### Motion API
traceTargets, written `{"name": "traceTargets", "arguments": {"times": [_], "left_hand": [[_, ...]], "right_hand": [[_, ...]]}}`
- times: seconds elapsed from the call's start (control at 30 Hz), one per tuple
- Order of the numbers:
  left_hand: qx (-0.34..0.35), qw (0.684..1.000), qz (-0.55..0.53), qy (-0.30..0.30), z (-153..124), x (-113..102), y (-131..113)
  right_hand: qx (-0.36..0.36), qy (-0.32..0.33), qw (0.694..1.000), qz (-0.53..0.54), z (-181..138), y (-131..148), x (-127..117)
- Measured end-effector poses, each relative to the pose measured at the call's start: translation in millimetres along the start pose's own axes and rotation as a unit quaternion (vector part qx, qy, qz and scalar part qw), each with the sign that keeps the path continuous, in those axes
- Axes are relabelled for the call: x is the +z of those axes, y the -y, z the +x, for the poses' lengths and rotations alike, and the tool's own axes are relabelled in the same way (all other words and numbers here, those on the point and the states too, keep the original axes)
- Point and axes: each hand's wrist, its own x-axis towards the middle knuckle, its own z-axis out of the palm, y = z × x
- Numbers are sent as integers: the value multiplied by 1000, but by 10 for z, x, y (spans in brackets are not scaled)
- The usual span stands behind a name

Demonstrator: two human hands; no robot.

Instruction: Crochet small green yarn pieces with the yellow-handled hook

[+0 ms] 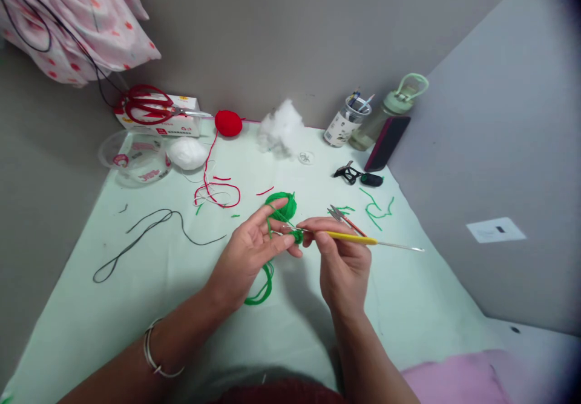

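Observation:
My left hand (254, 249) pinches a small green crochet piece (297, 235), with green yarn wound over its fingers and trailing down in a loop (261, 292). My right hand (341, 257) grips a crochet hook with a yellow handle (351, 238); its metal tip is in the green piece. A green yarn ball (282, 205) lies just behind my left fingers on the pale green table cover (136, 307).
Red yarn ball (228, 123), red strands (218, 193), white stuffing (281, 128), white ball (187, 152), red scissors on a box (147, 107), plastic tub (134, 158), black cord (140, 234), small snips (344, 216), pen cup (345, 122), bottle (385, 113), phone (387, 143).

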Motion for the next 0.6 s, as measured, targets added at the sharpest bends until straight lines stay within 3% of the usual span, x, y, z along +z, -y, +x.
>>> {"name": "traceTargets", "arguments": {"times": [0.27,0.6], "left_hand": [[1,1000,-2,-15,-18,-5,-49],[35,997,44,-49,-17,3,-23]], "right_hand": [[37,9,998,54,12,33,-12],[-112,24,986,-123,-68,37,-34]]}}
